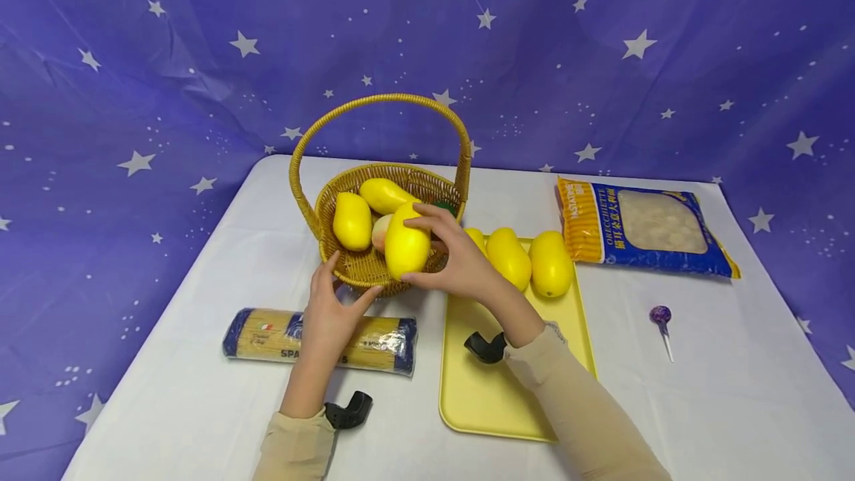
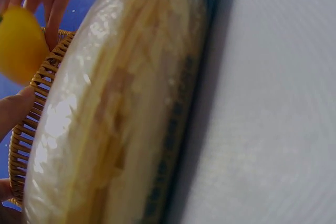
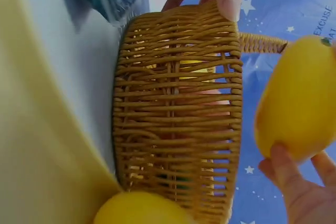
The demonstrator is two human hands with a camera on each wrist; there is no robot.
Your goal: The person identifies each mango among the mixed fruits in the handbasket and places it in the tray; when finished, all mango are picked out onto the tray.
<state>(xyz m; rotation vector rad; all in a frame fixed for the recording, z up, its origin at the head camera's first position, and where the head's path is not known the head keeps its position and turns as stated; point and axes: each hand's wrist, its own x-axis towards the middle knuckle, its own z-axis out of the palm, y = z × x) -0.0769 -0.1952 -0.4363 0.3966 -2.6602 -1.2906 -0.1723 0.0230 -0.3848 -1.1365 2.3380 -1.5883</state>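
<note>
My right hand (image 1: 461,258) holds a yellow mango (image 1: 407,243) between thumb and fingers, above the front right of a wicker basket (image 1: 354,267). In the right wrist view, the held mango (image 3: 299,98) is clear of the basket's rim. My left hand (image 1: 330,318) grips the near rim, thumb and fingers spread along it. Inside the basket lie two mangoes, one at the left (image 1: 352,221) and one at the back (image 1: 384,197). A pinkish round thing (image 1: 379,233) and something dark green (image 1: 445,208) are partly hidden there.
A yellow tray (image 1: 494,399) beside the basket bears several mangoes (image 1: 551,264) at its far end. Under my left wrist lies a spaghetti pack (image 1: 267,336). An orecchiette bag (image 1: 657,228) and a purple lollipop (image 1: 660,315) lie at the right. The basket's tall handle (image 1: 381,99) arches upward.
</note>
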